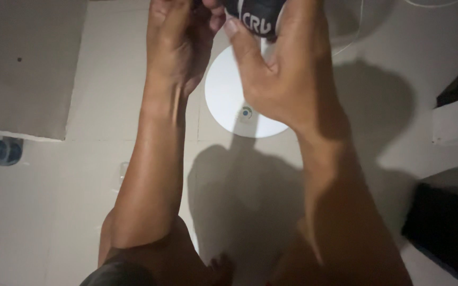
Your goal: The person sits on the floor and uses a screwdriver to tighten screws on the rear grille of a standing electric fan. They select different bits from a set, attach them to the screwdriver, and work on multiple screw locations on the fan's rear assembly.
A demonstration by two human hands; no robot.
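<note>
Both hands are up at twelve o'clock, working one dark object; the left hand (178,39) curls its fingers against that dark rounded object (255,16), the right hand (284,69) wraps it with the thumb pressed on the near side; it is held in the air, cut off by the top edge; below it a white round base (226,98) sits on the tiled floor (107,95); judging by the double grip, the handling looks mid-way, nothing set down yet.

Two hands (178,39), one dark object (255,16), one white disc (226,95).
</note>
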